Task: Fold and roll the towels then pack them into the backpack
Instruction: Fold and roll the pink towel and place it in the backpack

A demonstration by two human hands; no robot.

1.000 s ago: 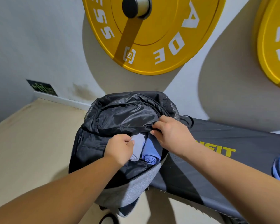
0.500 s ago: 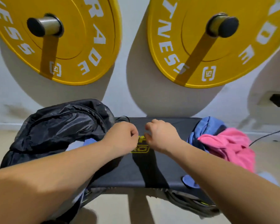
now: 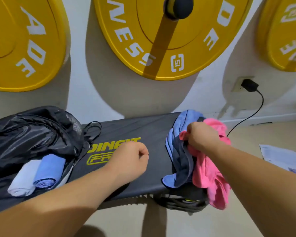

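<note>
Right hand (image 3: pixel 202 136) clutches the pink towel (image 3: pixel 210 171) on the bench (image 3: pixel 143 129). Left hand (image 3: pixel 130 159) — fingers curled, empty — hovers beside the backpack (image 3: pixel 32 134)

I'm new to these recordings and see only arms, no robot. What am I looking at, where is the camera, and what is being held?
There is no machine. These are a person's two bare arms, filmed by a wide-angle camera worn on the head that looks forward and down. This is the only view. A black workout bench stands against a wall hung with yellow weight plates. At its left end lies an open black backpack with two rolls in its mouth, a pale rolled towel and a blue rolled towel. At the right end is a loose heap with a blue towel and a pink towel. The right hand grips the pink towel. The left hand is curled over the bench, holding nothing.
</note>
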